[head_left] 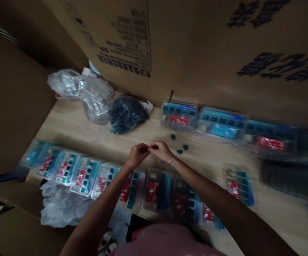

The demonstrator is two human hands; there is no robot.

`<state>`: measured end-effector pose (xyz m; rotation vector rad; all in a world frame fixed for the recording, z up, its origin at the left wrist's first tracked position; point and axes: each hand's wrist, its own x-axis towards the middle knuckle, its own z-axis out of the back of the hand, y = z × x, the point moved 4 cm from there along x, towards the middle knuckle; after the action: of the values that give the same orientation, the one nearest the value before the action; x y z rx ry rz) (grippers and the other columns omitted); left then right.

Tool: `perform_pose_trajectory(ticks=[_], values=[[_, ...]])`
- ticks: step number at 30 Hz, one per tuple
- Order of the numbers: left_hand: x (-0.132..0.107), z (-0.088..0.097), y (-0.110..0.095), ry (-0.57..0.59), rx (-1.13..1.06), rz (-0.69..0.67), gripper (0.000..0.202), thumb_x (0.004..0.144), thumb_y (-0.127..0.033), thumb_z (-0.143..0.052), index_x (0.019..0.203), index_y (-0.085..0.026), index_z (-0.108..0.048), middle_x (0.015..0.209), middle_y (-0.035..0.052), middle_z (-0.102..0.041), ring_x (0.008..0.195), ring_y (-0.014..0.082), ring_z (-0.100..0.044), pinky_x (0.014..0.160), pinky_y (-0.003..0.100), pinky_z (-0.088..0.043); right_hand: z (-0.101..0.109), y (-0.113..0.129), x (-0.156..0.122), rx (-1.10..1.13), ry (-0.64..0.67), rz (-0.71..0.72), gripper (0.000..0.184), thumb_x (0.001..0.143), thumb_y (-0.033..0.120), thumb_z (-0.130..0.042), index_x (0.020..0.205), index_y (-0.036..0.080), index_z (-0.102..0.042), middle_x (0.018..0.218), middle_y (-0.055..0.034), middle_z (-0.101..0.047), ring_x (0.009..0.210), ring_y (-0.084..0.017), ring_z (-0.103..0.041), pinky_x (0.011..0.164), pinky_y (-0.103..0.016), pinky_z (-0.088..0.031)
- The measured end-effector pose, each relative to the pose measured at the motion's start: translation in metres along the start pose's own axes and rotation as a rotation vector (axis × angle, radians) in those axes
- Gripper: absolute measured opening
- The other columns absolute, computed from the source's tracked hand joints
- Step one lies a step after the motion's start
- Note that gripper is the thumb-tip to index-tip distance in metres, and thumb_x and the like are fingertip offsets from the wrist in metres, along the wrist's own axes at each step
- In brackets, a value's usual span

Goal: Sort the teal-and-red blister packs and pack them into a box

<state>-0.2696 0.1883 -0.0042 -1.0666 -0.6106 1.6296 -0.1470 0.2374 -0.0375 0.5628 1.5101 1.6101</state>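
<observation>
Pinched shut, left hand (pixel 138 153) touches right hand (pixel 161 150) above the pale wooden counter (pixel 71 124); anything held is blurred.

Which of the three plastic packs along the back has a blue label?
The middle pack; the left pack and right pack carry red labels.

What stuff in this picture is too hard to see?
All in the head view:
- Whatever the left hand and right hand pinch between them: too small, and covered by the fingertips.
- The far-right trays: smeared by motion blur.
- What is inside the dark bag: too dim to tell.
- The print on the cardboard box: blurred and upside down.
</observation>
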Motion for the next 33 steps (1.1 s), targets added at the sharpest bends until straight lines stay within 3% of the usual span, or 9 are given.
perform_pose_trajectory(ticks=[2,3,8,11,14,19,24,29,33], values=[[-0.007,0.019,-0.008,-0.082,-0.188,0.002,0.014,0.065,-0.018,-0.060,0.078,-0.015,-0.064,0.072,0.0030,-0.069,0.068,0.0146,-0.063,0.065,0.024,-0.049,-0.005,0.012,0.003,0.188,0.061,-0.015,0.016,0.071,0.031,-0.064,0.071,0.015,-0.063,0.062,0.0023,-0.061,0.057,-0.010,-0.053,0.057,-0.023,-0.042],[-0.011,0.035,-0.011,-0.138,-0.145,0.024,0.014,0.064,-0.016,-0.059,0.077,-0.016,-0.064,0.071,0.0027,-0.068,0.067,0.0151,-0.063,0.065,0.025,-0.049,-0.007,0.021,0.004,0.242,0.092,-0.001,0.019,0.071,0.034,-0.063,0.074,0.015,-0.064,0.064,0.0013,-0.062,0.059,-0.011,-0.055,0.058,-0.023,-0.043],[-0.027,0.145,-0.036,-0.534,0.670,0.236,0.027,0.070,-0.009,-0.048,0.088,-0.015,-0.068,0.094,0.0125,-0.067,0.086,0.0264,-0.063,0.078,0.038,-0.048,-0.005,0.058,0.007,0.124,0.011,0.104,0.020,0.074,0.030,-0.056,0.081,0.015,-0.066,0.075,-0.0029,-0.066,0.068,-0.013,-0.059,0.063,-0.025,-0.045],[-0.021,0.177,-0.050,-0.628,0.928,0.219,0.030,0.076,-0.011,-0.044,0.095,-0.012,-0.067,0.103,0.0183,-0.064,0.100,0.0330,-0.058,0.085,0.044,-0.046,0.001,0.059,-0.002,-0.002,-0.032,0.126,0.018,0.076,0.029,-0.053,0.080,0.015,-0.065,0.075,-0.0041,-0.067,0.070,-0.014,-0.060,0.063,-0.026,-0.046],[-0.003,0.180,-0.051,-0.585,0.888,0.125,0.030,0.076,-0.012,-0.045,0.096,-0.011,-0.067,0.101,0.0167,-0.065,0.100,0.0299,-0.059,0.088,0.041,-0.045,0.015,0.041,-0.022,-0.054,-0.046,0.119,0.019,0.078,0.031,-0.053,0.079,0.017,-0.065,0.076,-0.0043,-0.068,0.069,-0.015,-0.061,0.063,-0.026,-0.047],[0.029,0.173,-0.019,-0.189,0.528,0.348,0.031,0.076,-0.014,-0.043,0.093,-0.013,-0.069,0.071,0.0073,-0.068,0.066,0.0210,-0.063,0.065,0.030,-0.048,0.058,-0.010,-0.060,-0.065,-0.178,-0.016,0.023,0.076,0.039,-0.056,0.077,0.018,-0.066,0.074,-0.0055,-0.069,0.069,-0.018,-0.063,0.064,-0.030,-0.049],[0.056,0.177,-0.015,-0.336,0.966,0.224,0.043,0.077,-0.011,-0.043,0.113,-0.016,-0.064,0.104,0.0147,-0.067,0.092,0.0269,-0.062,0.076,0.034,-0.046,0.081,-0.036,-0.077,-0.063,-0.294,-0.107,0.033,0.072,0.050,-0.060,0.076,0.019,-0.067,0.069,-0.0056,-0.068,0.063,-0.019,-0.061,0.061,-0.032,-0.048],[0.079,0.168,-0.006,-0.296,1.148,0.206,0.035,0.083,-0.016,-0.040,0.105,-0.013,-0.067,0.108,0.0182,-0.062,0.095,0.0288,-0.058,0.076,0.037,-0.046,0.066,-0.015,-0.072,-0.091,-0.220,-0.072,0.028,0.076,0.043,-0.056,0.077,0.018,-0.066,0.072,-0.0056,-0.069,0.067,-0.019,-0.062,0.064,-0.031,-0.049],[0.076,0.170,-0.005,-0.295,1.173,0.162,0.033,0.084,-0.017,-0.039,0.099,-0.013,-0.069,0.105,0.0188,-0.063,0.098,0.0313,-0.058,0.080,0.040,-0.044,0.055,0.003,-0.069,-0.156,-0.124,-0.001,0.021,0.078,0.032,-0.051,0.081,0.018,-0.066,0.076,-0.0052,-0.069,0.067,-0.017,-0.062,0.062,-0.028,-0.047]])
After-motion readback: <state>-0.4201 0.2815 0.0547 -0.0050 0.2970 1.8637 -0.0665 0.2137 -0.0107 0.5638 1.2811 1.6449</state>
